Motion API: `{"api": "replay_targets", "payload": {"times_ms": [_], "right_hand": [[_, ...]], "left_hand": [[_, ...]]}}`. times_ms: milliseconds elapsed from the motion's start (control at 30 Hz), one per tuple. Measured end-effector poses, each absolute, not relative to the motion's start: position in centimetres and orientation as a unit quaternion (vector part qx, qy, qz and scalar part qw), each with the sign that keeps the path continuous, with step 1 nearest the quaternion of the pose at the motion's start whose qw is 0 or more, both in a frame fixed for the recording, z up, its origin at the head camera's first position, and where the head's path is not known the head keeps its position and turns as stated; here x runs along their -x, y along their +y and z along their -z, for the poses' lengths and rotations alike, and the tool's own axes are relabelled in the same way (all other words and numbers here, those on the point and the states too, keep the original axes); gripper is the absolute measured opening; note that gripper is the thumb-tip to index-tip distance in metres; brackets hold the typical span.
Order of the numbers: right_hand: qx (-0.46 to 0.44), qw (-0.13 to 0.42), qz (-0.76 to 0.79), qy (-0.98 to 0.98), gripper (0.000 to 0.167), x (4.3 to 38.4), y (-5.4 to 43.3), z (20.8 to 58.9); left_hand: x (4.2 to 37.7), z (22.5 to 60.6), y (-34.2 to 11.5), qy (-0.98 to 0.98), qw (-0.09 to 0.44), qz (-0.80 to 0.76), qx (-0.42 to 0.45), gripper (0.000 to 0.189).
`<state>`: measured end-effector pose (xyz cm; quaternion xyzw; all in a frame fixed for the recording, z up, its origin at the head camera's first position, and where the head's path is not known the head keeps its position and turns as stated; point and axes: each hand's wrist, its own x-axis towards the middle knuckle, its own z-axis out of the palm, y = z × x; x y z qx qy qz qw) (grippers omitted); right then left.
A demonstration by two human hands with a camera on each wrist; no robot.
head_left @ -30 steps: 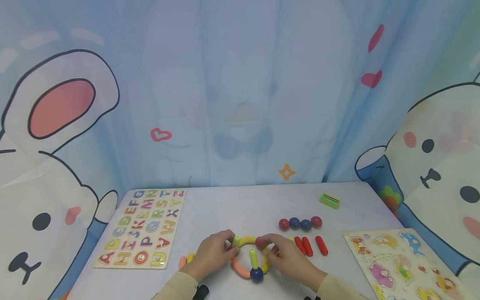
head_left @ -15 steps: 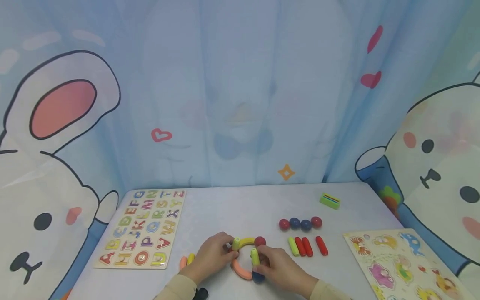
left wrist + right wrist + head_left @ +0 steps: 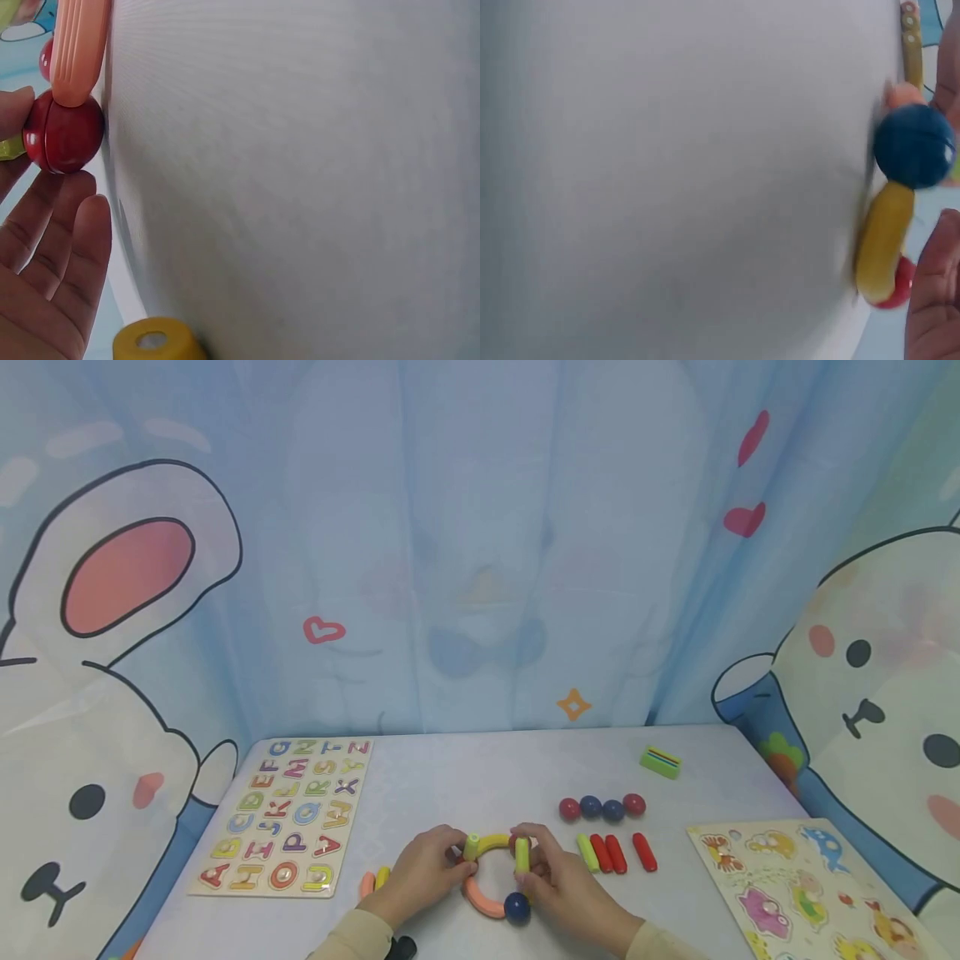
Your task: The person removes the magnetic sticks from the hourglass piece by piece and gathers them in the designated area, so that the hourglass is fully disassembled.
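Observation:
Curved pieces and balls form a ring on the table, with an orange arc, a yellow arc and a blue ball at its near side. My left hand pinches a red ball at the ring's left; a yellow-green stick stands up from it. Between thumb and fingers, my right hand holds another yellow-green stick upright over the ring's right side. Its fingers partly hide the red ball at the far right of the ring. The right wrist view shows a second yellow arc joined to the blue ball.
Red and blue balls lie in a row behind the right hand, with red sticks and a yellow-green one before them. A letter board lies left, an animal board right, a green block at the back.
The right hand has come from the ring's far right to the stick on the blue ball, gripped it, and lifted it off, away toward the far right. The left hand stays nearly still.

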<state>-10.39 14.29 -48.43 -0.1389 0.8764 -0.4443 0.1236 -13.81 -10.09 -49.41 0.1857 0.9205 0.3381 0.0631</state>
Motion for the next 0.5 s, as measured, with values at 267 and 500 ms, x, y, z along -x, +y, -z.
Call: {"api": "replay_targets", "payload": {"times_ms": [267,500], "right_hand": [[0.052,0.040,0.455,0.888,0.070,10.8,18.9,46.8],[0.015,0.042,0.347,0.937,0.075,11.9,28.1,46.7]], "left_hand": [[13.6,49.3,-10.1,0.923,0.055,-0.334,-0.183,0.017],[13.7,49.4,-10.3,0.922,0.053,-0.335,-0.186,0.017]]}}
